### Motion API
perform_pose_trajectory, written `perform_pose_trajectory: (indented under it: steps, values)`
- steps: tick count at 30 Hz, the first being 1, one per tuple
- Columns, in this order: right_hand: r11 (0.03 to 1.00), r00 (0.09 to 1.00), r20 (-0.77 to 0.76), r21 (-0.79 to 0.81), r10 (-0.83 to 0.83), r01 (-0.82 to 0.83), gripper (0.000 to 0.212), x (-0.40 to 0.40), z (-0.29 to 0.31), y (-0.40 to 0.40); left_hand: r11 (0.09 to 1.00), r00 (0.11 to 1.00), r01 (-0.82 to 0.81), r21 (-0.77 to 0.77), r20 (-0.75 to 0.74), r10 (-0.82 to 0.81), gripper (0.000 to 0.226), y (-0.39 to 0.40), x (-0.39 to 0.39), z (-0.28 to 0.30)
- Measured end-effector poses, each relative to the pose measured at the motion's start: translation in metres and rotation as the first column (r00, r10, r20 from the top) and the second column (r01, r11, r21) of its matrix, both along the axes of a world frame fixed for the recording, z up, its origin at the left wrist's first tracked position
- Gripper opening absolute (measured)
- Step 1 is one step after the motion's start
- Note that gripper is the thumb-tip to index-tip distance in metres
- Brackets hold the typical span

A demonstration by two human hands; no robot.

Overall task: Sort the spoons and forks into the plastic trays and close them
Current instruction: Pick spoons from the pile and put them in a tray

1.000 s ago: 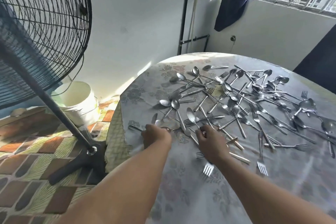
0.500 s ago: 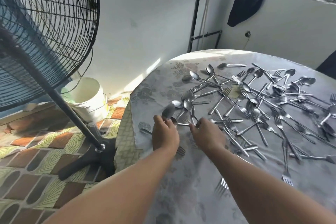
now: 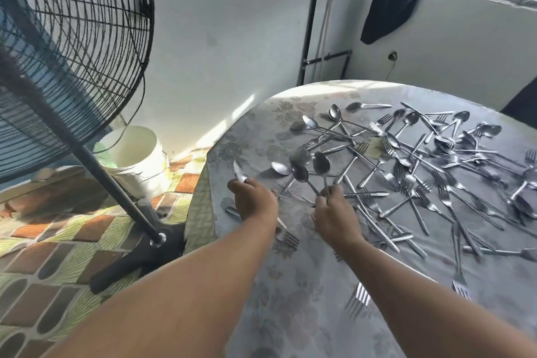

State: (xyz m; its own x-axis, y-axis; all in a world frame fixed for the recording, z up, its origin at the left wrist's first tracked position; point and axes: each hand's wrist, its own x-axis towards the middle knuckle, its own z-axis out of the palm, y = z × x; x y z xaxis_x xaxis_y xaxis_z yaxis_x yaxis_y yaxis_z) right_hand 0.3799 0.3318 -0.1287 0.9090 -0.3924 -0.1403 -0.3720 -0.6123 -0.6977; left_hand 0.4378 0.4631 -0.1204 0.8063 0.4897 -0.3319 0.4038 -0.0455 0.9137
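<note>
The round worktop [image 3: 305, 314], under a flowered cloth, curves away at its left edge, where a standing fan [image 3: 66, 46] and a white bucket [image 3: 136, 157] crowd the floor just beside it. The near part of the cloth is mostly bare, apart from two forks, giving free room in front of the person. The far and right parts are thick with the scattered spoons and forks [image 3: 421, 171], crossing and overlapping; the heap runs off the right border, so its full extent cannot be told.

The left hand [image 3: 252, 200] sits near the worktop's left edge, its fingers closed around a spoon [image 3: 239, 173] whose end sticks up above the knuckles; the rest of it is hidden in the hand. A fork [image 3: 286, 237] lies partly under that wrist. The right hand [image 3: 334, 212], just beside the left, has its fingers pinched on a bunch of spoons [image 3: 311, 168], bowls fanned upward. How many handles it holds cannot be counted.

No plastic tray appears in view. A dark cloth [image 3: 392, 0] hangs by the window.
</note>
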Motion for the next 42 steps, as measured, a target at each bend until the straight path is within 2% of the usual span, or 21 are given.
perform_pose_trajectory:
  steps: [3, 7, 11, 14, 18, 21, 23, 25, 28, 33, 36, 39, 42]
  values:
    - [0.998, 0.997, 0.063, 0.044, -0.052, 0.05, 0.012, 0.003, -0.001, -0.005, 0.997, 1.0, -0.004, -0.071, -0.031, 0.001, 0.019, -0.002, 0.015, -0.02]
    - [0.999, 0.998, 0.041, 0.01, -0.048, 0.048, 0.019, 0.02, 0.002, -0.02, 0.997, 0.996, 0.079, 0.021, -0.037, -0.078, 0.026, -0.007, 0.017, -0.005]
    - [0.989, 0.998, -0.053, -0.144, 0.033, -0.04, 0.033, 0.04, 0.002, -0.035, 0.943, 0.945, 0.306, 0.131, -0.165, -0.284, 0.04, -0.016, 0.018, 0.009]
    - [0.95, 0.982, -0.148, -0.273, 0.118, -0.155, 0.047, 0.054, -0.007, -0.039, 0.849, 0.876, 0.47, 0.242, -0.246, -0.415, 0.037, -0.019, 0.026, 0.001]
    - [0.815, 0.938, -0.287, -0.485, 0.195, -0.318, 0.043, 0.064, -0.014, -0.037, 0.679, 0.799, 0.602, 0.421, -0.331, -0.503, 0.038, -0.021, 0.034, -0.011]
    - [0.73, 0.944, -0.248, -0.6, 0.219, -0.327, 0.059, 0.071, -0.017, -0.036, 0.534, 0.764, 0.639, 0.553, -0.376, -0.525, 0.032, -0.022, 0.039, -0.016]
    - [0.696, 0.938, -0.258, -0.63, 0.232, -0.346, 0.064, 0.077, -0.017, -0.035, 0.468, 0.754, 0.642, 0.607, -0.39, -0.529, 0.023, -0.021, 0.041, -0.019]
    - [0.703, 0.922, -0.318, -0.604, 0.219, -0.375, 0.056, 0.084, -0.017, -0.033, 0.415, 0.746, 0.641, 0.645, -0.399, -0.532, 0.016, -0.019, 0.043, -0.024]
    - [0.731, 0.934, -0.294, -0.589, 0.202, -0.344, 0.035, 0.09, -0.02, -0.033, 0.378, 0.732, 0.647, 0.662, -0.402, -0.551, 0.021, -0.019, 0.043, -0.028]
    - [0.73, 0.911, -0.358, -0.563, 0.207, -0.387, 0.032, 0.091, -0.018, -0.028, 0.393, 0.694, 0.7, 0.597, -0.439, -0.571, 0.029, -0.019, 0.049, -0.025]
    - [0.753, 0.932, -0.255, -0.552, 0.256, -0.358, 0.022, 0.087, -0.012, -0.027, 0.363, 0.643, 0.752, 0.551, -0.487, -0.592, 0.033, -0.016, 0.05, -0.026]
    - [0.767, 0.956, -0.119, -0.574, 0.269, -0.287, 0.033, 0.081, -0.005, -0.026, 0.346, 0.597, 0.792, 0.503, -0.516, -0.615, 0.032, -0.01, 0.048, -0.022]
    - [0.815, 0.975, -0.09, -0.536, 0.203, -0.219, 0.04, 0.075, 0.004, -0.025, 0.357, 0.567, 0.818, 0.452, -0.526, -0.634, 0.032, -0.006, 0.044, -0.01]
